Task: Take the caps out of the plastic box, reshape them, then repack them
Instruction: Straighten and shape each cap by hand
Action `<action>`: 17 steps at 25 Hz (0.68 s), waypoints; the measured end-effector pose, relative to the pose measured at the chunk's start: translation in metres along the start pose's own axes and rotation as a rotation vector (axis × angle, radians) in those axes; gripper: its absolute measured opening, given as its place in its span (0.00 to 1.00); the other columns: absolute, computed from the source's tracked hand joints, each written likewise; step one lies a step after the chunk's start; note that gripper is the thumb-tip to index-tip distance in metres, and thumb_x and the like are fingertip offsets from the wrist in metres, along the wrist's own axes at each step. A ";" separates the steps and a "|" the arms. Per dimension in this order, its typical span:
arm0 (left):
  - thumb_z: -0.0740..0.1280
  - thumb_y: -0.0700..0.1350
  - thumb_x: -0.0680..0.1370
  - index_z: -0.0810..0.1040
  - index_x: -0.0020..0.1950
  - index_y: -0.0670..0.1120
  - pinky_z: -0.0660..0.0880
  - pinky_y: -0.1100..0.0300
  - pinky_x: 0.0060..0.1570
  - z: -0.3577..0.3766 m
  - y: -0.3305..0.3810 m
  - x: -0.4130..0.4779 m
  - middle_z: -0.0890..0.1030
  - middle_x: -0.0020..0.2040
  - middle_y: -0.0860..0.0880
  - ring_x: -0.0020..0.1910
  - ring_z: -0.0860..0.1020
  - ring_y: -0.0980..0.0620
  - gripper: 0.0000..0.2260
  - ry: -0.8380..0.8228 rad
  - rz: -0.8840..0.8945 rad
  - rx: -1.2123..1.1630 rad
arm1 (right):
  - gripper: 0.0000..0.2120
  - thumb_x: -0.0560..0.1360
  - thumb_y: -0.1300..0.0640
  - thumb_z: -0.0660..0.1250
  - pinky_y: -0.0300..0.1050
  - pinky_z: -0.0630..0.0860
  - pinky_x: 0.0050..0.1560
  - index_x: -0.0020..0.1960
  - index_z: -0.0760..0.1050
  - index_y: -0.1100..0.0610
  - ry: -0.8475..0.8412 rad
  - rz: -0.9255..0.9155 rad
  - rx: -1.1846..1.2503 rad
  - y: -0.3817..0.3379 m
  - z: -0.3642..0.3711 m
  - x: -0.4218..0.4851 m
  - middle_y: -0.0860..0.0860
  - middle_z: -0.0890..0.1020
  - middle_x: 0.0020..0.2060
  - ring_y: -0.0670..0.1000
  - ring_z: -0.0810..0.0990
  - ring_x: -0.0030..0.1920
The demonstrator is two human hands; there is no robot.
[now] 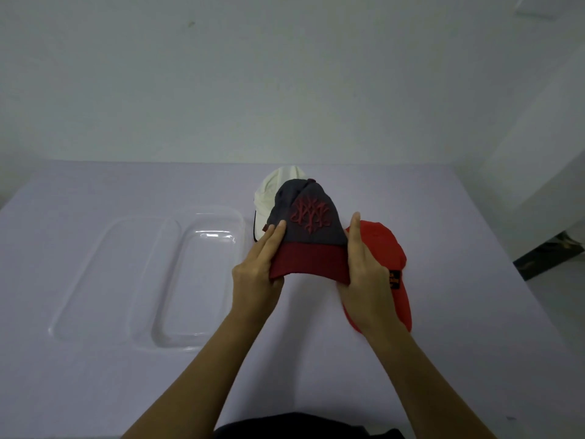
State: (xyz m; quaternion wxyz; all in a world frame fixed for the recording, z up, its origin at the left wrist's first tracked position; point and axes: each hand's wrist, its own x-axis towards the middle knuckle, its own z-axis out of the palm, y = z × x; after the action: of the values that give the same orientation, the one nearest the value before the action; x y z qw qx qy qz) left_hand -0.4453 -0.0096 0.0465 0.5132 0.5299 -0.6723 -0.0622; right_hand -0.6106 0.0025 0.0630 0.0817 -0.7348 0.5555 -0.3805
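Observation:
A dark grey cap (308, 223) with a maroon brim and red embroidery is held up above the table's middle. My left hand (258, 264) grips the brim's left side and my right hand (364, 267) grips its right side, fingers along the crown. Behind it a white cap (269, 198) lies on the table. A red cap (389, 248) lies to the right, partly hidden by my right hand. The clear plastic box (202, 280) sits to the left with nothing in it, and its clear lid (104, 280) lies beside it.
The pale table (95, 391) runs back to a white wall (285, 74). Its right edge drops to a floor with a dark object (547, 255).

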 end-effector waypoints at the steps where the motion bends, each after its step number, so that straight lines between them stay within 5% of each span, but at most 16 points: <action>1: 0.57 0.36 0.69 0.69 0.65 0.47 0.72 0.69 0.51 -0.001 -0.002 0.000 0.81 0.58 0.39 0.55 0.77 0.52 0.24 0.005 0.015 -0.003 | 0.41 0.68 0.69 0.69 0.55 0.82 0.38 0.74 0.48 0.63 -0.004 -0.008 -0.012 0.002 -0.001 0.000 0.63 0.80 0.53 0.61 0.82 0.41; 5: 0.58 0.38 0.69 0.70 0.65 0.47 0.78 0.62 0.34 -0.003 -0.003 -0.004 0.83 0.54 0.43 0.41 0.82 0.51 0.24 -0.038 0.068 0.123 | 0.36 0.69 0.68 0.66 0.54 0.82 0.41 0.74 0.55 0.62 0.005 -0.032 -0.015 0.005 0.000 -0.002 0.62 0.80 0.52 0.59 0.82 0.43; 8: 0.66 0.38 0.72 0.64 0.71 0.52 0.79 0.63 0.38 -0.010 -0.021 -0.004 0.75 0.66 0.47 0.51 0.81 0.50 0.29 -0.294 0.123 0.214 | 0.33 0.70 0.68 0.63 0.47 0.80 0.51 0.73 0.58 0.57 0.020 -0.072 -0.038 0.018 -0.003 -0.007 0.60 0.75 0.63 0.55 0.81 0.52; 10: 0.66 0.32 0.72 0.58 0.73 0.59 0.74 0.67 0.51 -0.017 -0.027 0.003 0.62 0.74 0.53 0.65 0.71 0.55 0.37 -0.485 -0.104 -0.010 | 0.33 0.70 0.69 0.61 0.33 0.76 0.48 0.72 0.58 0.54 0.040 -0.067 -0.061 0.024 -0.007 -0.012 0.57 0.69 0.69 0.46 0.79 0.46; 12: 0.62 0.32 0.76 0.59 0.71 0.60 0.72 0.57 0.61 -0.019 -0.025 0.016 0.61 0.73 0.54 0.69 0.66 0.54 0.32 -0.437 -0.592 -0.395 | 0.33 0.72 0.70 0.61 0.28 0.69 0.56 0.73 0.58 0.52 0.016 -0.093 -0.043 0.026 -0.006 -0.017 0.55 0.63 0.72 0.44 0.76 0.51; 14: 0.60 0.49 0.80 0.64 0.70 0.58 0.70 0.45 0.64 -0.017 -0.022 0.034 0.65 0.71 0.54 0.68 0.67 0.51 0.19 -0.324 -0.916 -0.679 | 0.35 0.73 0.68 0.63 0.29 0.59 0.68 0.74 0.55 0.48 -0.044 -0.135 0.027 0.027 -0.004 -0.023 0.54 0.58 0.73 0.48 0.66 0.68; 17: 0.55 0.66 0.76 0.69 0.69 0.57 0.70 0.44 0.64 -0.007 -0.021 0.048 0.71 0.69 0.54 0.66 0.71 0.51 0.25 -0.503 -1.003 -0.827 | 0.33 0.76 0.63 0.57 0.36 0.56 0.72 0.75 0.50 0.44 -0.076 -0.206 0.085 0.028 0.006 -0.035 0.53 0.55 0.74 0.49 0.56 0.74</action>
State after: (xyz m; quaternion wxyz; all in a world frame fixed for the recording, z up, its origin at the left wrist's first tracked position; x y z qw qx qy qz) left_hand -0.4225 -0.0524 0.0667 0.4108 0.5070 -0.3658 -0.6636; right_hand -0.6311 0.0208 0.0273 0.0942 -0.7979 0.4567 -0.3820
